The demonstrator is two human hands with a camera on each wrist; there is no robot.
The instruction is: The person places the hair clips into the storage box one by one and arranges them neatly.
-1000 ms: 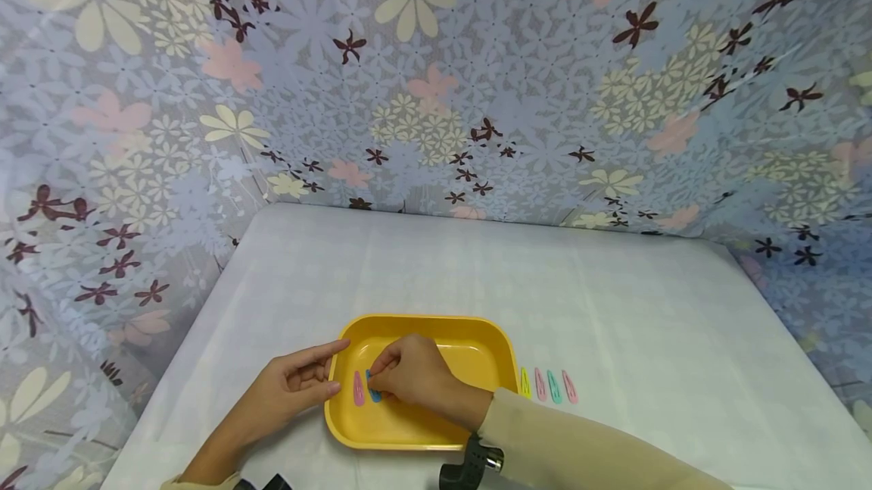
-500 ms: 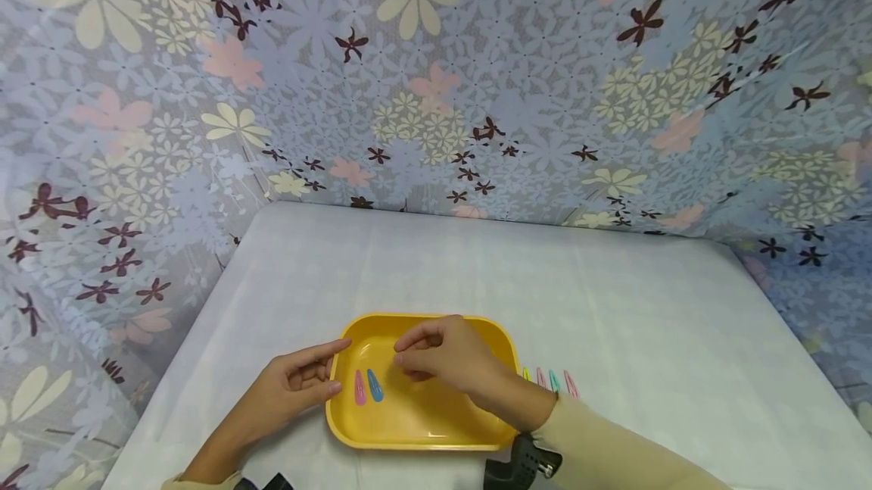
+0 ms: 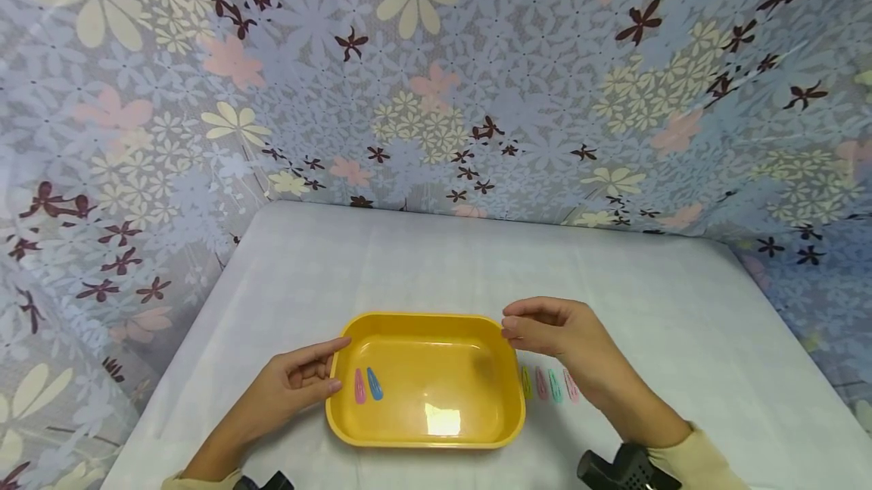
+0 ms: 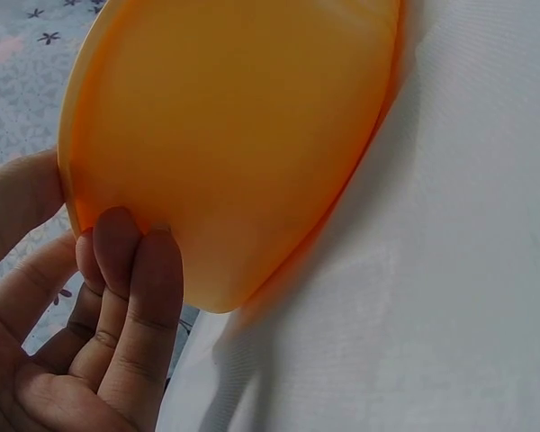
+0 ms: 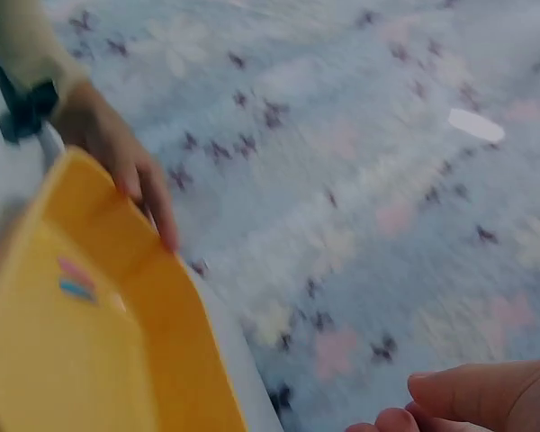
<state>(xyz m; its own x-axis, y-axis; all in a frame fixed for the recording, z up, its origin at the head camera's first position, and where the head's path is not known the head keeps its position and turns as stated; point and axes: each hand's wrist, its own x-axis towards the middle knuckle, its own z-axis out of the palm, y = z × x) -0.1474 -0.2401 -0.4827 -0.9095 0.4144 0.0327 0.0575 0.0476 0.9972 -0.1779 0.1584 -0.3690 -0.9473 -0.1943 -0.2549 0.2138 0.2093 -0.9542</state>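
1. Tray (image 3: 409,369), yellow with rounded corners, sits on the white-covered table (image 3: 381,263), its longer side running left to right.
2. Left hand (image 3: 296,380) grips the tray's left end: thumb and index finger lie at the rim, and the other fingers bend against the outer wall, touching it in the left wrist view.
3. Right hand (image 3: 562,332) hovers by the tray's far right corner, thumb and index finger parted along most of their length; whether their tips meet is hard to say, as the right wrist view is blurred and cuts the hand off.
4. Inside the tray, near its left wall, a magenta clip (image 3: 359,386) and a blue clip (image 3: 375,384) lie side by side, just apart.
5. On the table, just beside the tray's right wall, four more stand in a row: yellow clip (image 3: 527,382), pink clip (image 3: 541,384), teal clip (image 3: 555,386) and outer pink clip (image 3: 570,386), the last close under the right forearm.
6. Floral cloth (image 3: 436,96) hangs behind the table; a black device (image 3: 630,467) sits at the right wrist, beside a beige sleeve (image 3: 698,463).
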